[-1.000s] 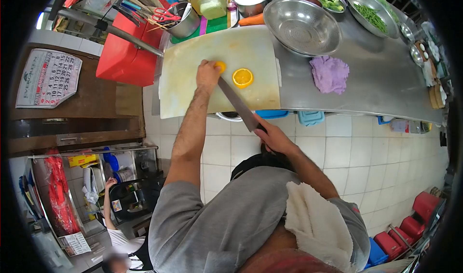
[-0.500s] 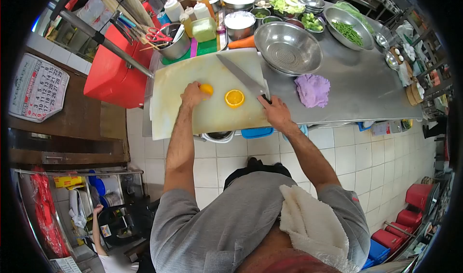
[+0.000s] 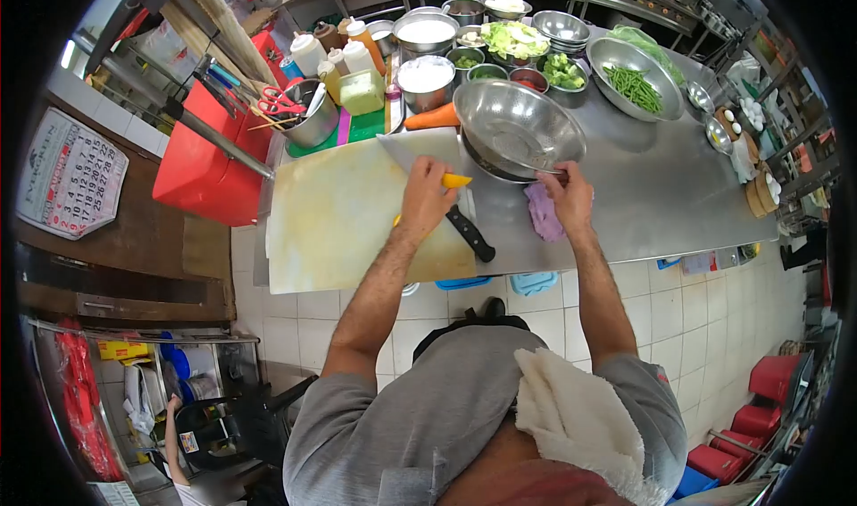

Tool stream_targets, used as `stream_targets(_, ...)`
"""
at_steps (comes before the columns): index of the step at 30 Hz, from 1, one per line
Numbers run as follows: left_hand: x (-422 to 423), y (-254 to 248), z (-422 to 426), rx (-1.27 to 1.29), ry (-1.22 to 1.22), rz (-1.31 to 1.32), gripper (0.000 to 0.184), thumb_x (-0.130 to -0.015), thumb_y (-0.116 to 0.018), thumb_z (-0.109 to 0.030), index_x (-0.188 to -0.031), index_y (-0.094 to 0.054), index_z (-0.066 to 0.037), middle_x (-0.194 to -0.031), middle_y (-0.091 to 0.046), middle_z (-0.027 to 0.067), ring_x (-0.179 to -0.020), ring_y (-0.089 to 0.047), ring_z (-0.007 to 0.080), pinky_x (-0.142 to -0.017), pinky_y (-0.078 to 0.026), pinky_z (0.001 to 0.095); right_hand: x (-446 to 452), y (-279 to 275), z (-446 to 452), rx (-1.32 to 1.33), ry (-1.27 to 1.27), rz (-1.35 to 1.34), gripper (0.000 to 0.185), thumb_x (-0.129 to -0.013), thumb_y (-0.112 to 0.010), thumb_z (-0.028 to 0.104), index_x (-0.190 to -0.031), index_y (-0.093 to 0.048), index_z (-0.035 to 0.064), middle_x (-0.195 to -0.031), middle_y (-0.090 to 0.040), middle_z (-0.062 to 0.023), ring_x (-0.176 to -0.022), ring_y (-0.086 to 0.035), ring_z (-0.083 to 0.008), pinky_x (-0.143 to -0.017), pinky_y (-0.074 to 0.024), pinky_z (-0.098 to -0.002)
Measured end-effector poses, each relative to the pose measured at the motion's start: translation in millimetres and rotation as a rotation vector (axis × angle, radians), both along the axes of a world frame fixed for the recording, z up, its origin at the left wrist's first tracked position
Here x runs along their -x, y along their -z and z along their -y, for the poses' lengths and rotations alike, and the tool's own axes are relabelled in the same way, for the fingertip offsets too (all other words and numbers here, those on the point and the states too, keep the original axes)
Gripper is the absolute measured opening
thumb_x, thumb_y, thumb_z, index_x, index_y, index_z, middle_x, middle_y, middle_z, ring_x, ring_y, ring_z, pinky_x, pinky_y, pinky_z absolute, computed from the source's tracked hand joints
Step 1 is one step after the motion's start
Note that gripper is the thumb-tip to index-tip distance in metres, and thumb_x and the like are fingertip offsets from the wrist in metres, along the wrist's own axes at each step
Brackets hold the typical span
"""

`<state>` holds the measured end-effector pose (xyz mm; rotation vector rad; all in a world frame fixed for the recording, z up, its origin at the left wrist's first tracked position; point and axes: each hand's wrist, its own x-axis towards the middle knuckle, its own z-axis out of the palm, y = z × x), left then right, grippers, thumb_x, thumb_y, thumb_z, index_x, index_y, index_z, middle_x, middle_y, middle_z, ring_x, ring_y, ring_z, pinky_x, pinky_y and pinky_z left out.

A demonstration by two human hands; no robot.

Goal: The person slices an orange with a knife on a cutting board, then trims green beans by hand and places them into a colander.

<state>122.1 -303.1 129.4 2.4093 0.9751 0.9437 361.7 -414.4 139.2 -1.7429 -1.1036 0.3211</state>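
My left hand (image 3: 426,200) is closed on an orange half (image 3: 457,181) above the right part of the white cutting board (image 3: 348,211). Mostly hidden behind that hand, another orange half (image 3: 396,221) lies on the board. The knife (image 3: 470,235) rests on the board under the left hand, its black handle over the right edge. My right hand (image 3: 569,200) pinches the near rim of the large metal colander (image 3: 513,122), which looks slightly tilted over another bowl. Beside the right hand sits a crumpled purple cloth (image 3: 543,211).
A carrot (image 3: 432,117) lies behind the board. Pots and bowls of vegetables fill the back, including a bowl of green beans (image 3: 632,91). Squeeze bottles (image 3: 359,57) and a metal utensil pot (image 3: 312,122) stand at back left. Another person's arm (image 3: 174,439) shows at lower left.
My right hand let go of the knife and took the colander's rim. My left hand lifted an orange half and carried it right. The colander shifted and tilted.
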Motion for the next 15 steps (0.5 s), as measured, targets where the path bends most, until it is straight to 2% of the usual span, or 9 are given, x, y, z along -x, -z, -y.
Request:
stream_targets(2, -34, -2, -8, -0.009, 0.007, 0.105, 0.042, -0.065, -0.075, -0.004, -0.101, -0.054, -0.003, -0.104, -0.047, 0.0134, -0.096, -0.052, 0.03, -0.082, -0.045, 0.0383, -15, -17, 7, 0.037, 0.016, -0.168, 0.027, -0.079, -0.072, 0.016, -0.091, -0.054, -0.0006, -0.077, -0.064, -0.0122, -0.068, -0.061, -0.0143, -0.06, -0.0477, -0.0273)
stream_targets(6, -67, -22, -18, 0.061, -0.115, 0.232, 0.044, -0.065, -0.074, -0.004, -0.105, -0.054, -0.003, -0.107, -0.049, 0.0151, -0.101, -0.052, 0.0314, -0.086, -0.044, 0.0394, -39, -24, 5, -0.081, -0.016, -0.062, 0.027, -0.077, -0.073, 0.009, -0.095, -0.055, 0.0006, -0.079, -0.065, -0.0105, -0.069, -0.061, -0.0135, -0.062, -0.0484, -0.027)
stream_targets(7, -56, -21, -27, 0.02, -0.13, 0.099, 0.045, -0.068, -0.074, -0.006, -0.108, -0.054, -0.004, -0.108, -0.05, 0.0164, -0.103, -0.051, 0.0324, -0.088, -0.044, 0.0394, -41, -19, 3, -0.063, -0.048, -0.069, 0.027, -0.077, -0.073, 0.009, -0.095, -0.055, 0.0006, -0.079, -0.065, -0.0105, -0.069, -0.061, -0.0135, -0.062, -0.0484, -0.027)
stream_targets(8, -37, -16, -32, -0.008, -0.151, -0.042, 0.046, -0.07, -0.073, -0.007, -0.112, -0.054, -0.005, -0.109, -0.051, 0.0176, -0.106, -0.05, 0.0333, -0.091, -0.043, 0.0395, -41, -11, 1, -0.044, -0.037, 0.036, 0.027, -0.077, -0.072, 0.007, -0.096, -0.055, 0.0005, -0.081, -0.064, -0.0106, -0.07, -0.061, -0.0141, -0.063, -0.0487, -0.0276)
stream_targets(9, -11, -11, -37, 0.085, -0.166, -0.163, 0.047, -0.072, -0.072, -0.011, -0.115, -0.054, -0.006, -0.11, -0.052, 0.0199, -0.109, -0.049, 0.0343, -0.094, -0.042, 0.0388, -39, -2, 0, -0.03, -0.03, 0.139, 0.027, -0.076, -0.072, 0.005, -0.097, -0.055, 0.0005, -0.082, -0.064, -0.0106, -0.07, -0.061, -0.0147, -0.064, -0.049, -0.0283)
stream_targets(10, 17, 0, -37, 0.107, -0.209, -0.176, 0.047, -0.072, -0.072, -0.011, -0.115, -0.054, -0.006, -0.11, -0.052, 0.0199, -0.109, -0.049, 0.0343, -0.094, -0.042, 0.0388, -38, 11, -2, -0.013, -0.076, 0.125, 0.027, -0.076, -0.072, 0.005, -0.097, -0.055, 0.0005, -0.082, -0.064, -0.0106, -0.07, -0.061, -0.0147, -0.064, -0.049, -0.0283)
stream_targets(12, 63, 22, -36, 0.44, -0.315, -0.451, 0.054, -0.068, -0.076, -0.026, -0.116, -0.056, -0.011, -0.126, -0.043, 0.0111, -0.116, -0.043, 0.0325, -0.091, -0.041, 0.0484, -38, 35, -10, -0.043, -0.073, 0.033, 0.03, -0.077, -0.071, 0.004, -0.102, -0.055, -0.0007, -0.081, -0.064, -0.011, -0.07, -0.061, -0.0165, -0.064, -0.0488, -0.0285)
stream_targets(13, 75, 27, -28, 0.447, -0.336, -0.454, 0.054, -0.068, -0.076, -0.026, -0.116, -0.056, -0.011, -0.126, -0.043, 0.0111, -0.116, -0.043, 0.0325, -0.091, -0.041, 0.0484, -34, 34, -6, 0.044, -0.065, -0.07, 0.04, -0.076, -0.072, 0.007, -0.11, -0.054, -0.0017, -0.087, -0.06, -0.0127, -0.076, -0.059, -0.018, -0.067, -0.0476, -0.0288)
stream_targets(15, 94, 36, -6, 0.602, -0.429, -0.586, 0.056, -0.06, -0.079, -0.033, -0.107, -0.059, -0.011, -0.128, -0.041, 0.0114, -0.116, -0.042, 0.0325, -0.085, -0.039, 0.0509, -11, 30, 9, 0.014, -0.003, -0.058, 0.045, -0.076, -0.073, 0.011, -0.114, -0.052, -0.0017, -0.093, -0.057, -0.0132, -0.082, -0.057, -0.019, -0.07, -0.0467, -0.0302)
